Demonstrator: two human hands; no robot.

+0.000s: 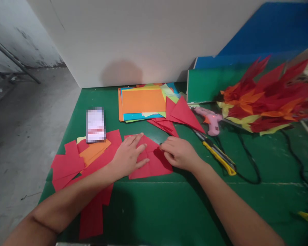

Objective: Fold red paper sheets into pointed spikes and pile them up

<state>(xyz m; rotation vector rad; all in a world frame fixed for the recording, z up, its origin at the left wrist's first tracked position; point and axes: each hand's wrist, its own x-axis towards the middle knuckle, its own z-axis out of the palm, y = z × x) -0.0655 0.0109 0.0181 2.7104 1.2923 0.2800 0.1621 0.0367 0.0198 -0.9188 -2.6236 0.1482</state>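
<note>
"Two bare arms of ours reach over the green table, past the loose red pieces at its near edge. How do the hands stand?"

"Our left hand lies flat and wide, fingers spread on the red sheet before us. Our right hand is curled in narrow at the sheet's right side; whether it pinches anything, we cannot tell."

"Which step do we take this for?"

"From the faint creases, we judge that we are folding or smoothing one sheet. The next move seems to call for a firm left palm and a careful right hand on that edge."

"Now let us count, working outward."

"One sheet under our hands. The red pieces to the left overlap too much for a sure number, as do the orange pieces among them. One yellow cutter, one phone, one pink glue gun with a small red light."

"And farther off?"

"At least two red triangles overlap beside one stack of coloured paper, its sheets beyond our counting. Then one flame-like paper bunch to the right, and one white panel behind."
</note>
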